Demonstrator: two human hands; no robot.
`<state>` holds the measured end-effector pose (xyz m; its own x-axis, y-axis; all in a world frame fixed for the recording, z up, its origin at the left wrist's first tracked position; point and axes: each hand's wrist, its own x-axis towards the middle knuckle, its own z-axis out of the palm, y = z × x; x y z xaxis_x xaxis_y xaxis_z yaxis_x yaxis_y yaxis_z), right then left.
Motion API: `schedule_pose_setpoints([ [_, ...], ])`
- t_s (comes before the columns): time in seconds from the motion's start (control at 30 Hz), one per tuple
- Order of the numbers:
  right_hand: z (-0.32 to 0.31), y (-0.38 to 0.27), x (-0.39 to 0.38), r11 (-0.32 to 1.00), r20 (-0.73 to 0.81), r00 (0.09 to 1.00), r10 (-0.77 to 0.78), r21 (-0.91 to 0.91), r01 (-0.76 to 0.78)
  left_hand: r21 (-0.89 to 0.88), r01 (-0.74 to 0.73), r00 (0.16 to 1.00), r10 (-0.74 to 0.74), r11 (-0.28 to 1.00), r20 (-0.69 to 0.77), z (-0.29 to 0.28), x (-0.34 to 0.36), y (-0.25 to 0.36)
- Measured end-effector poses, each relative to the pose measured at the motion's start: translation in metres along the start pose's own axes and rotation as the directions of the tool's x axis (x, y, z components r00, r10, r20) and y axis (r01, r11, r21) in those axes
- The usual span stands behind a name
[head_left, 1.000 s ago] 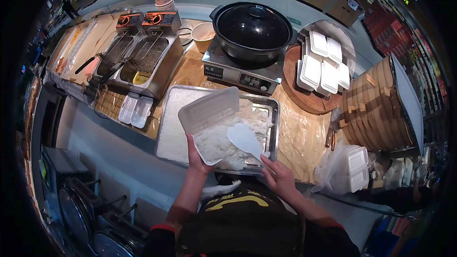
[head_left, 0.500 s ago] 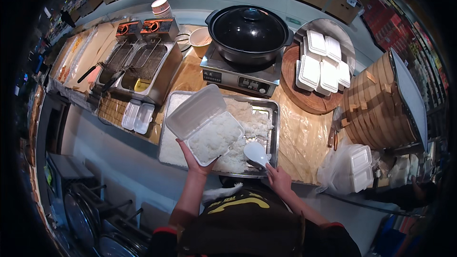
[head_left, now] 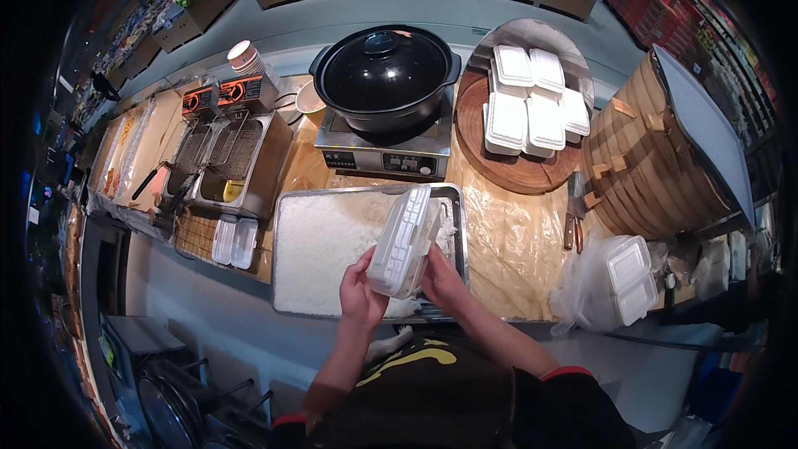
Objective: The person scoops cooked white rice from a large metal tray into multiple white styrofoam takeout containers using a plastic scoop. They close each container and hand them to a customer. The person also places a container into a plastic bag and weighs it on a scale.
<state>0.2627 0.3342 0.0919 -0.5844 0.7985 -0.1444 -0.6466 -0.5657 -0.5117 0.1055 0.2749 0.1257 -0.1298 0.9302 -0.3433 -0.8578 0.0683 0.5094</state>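
A white foam takeout box is between my two hands, tipped up on its side above the rice tray, its lid folded nearly closed over the base. My left hand grips its left side near the lower end. Fingers of my right hand press the opposite side, by the gap between lid and base, partly hidden behind the box. Beneath them lies a shallow metal tray spread with white rice. The white rice paddle cannot be seen.
A black lidded pot sits on a steel cooker behind the tray. Filled boxes are stacked on a round wooden board. Bamboo steamers and a knife are to the right, a fryer and an open box to the left.
The box has gone from open and flat to nearly folded shut and tilted. My right hand has left the rice paddle and taken hold of the box. The view has shifted slightly.
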Motion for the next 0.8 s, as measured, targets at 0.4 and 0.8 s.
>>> schedule_pose_setpoints([
  [0.4,0.003,-0.073,-0.013,0.847,-0.089,0.977,-0.192,-0.518,0.119,0.931,-0.306,0.948,0.157,0.199,0.278,0.083,0.017,-0.034],
  [0.8,-0.022,-0.109,-0.024,0.897,-0.221,0.933,-0.285,-0.406,0.178,0.941,-0.338,0.938,0.082,0.016,0.336,0.126,0.034,-0.074],
])
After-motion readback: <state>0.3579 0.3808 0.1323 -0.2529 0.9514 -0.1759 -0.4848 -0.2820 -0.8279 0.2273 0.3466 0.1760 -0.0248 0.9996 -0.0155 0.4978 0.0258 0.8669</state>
